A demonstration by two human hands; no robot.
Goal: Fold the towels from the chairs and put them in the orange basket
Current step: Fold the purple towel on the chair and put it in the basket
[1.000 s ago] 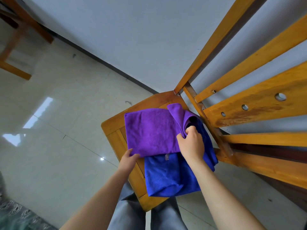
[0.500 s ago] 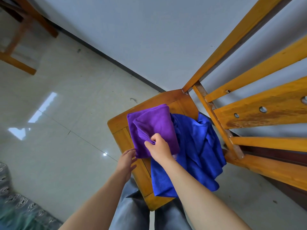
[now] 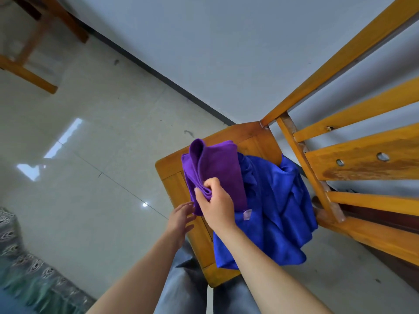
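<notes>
A purple towel [image 3: 217, 168], folded into a narrow strip, lies on the seat of a wooden chair [image 3: 247, 137]. My right hand [image 3: 215, 200] pinches its layered near edge, which curls up at the far end. My left hand [image 3: 181, 217] is just left of the towel's near corner, fingers apart, beside the seat's front edge; I cannot tell whether it touches the cloth. A crumpled blue towel [image 3: 278, 207] lies under and to the right of the purple one and hangs over the seat's near edge. No orange basket is in view.
The chair's slatted backrest [image 3: 353, 159] rises at the right. A grey wall [image 3: 226, 53] stands behind. Glossy floor tiles [image 3: 95, 155] spread to the left. Another wooden frame [image 3: 29, 75] stands at top left. A patterned cloth [image 3: 27, 279] is at bottom left.
My right hand has carried the purple towel's right side leftward, folding it narrower and uncovering the blue towel. The fold's far end now curls up. My left hand stays at the near left corner.
</notes>
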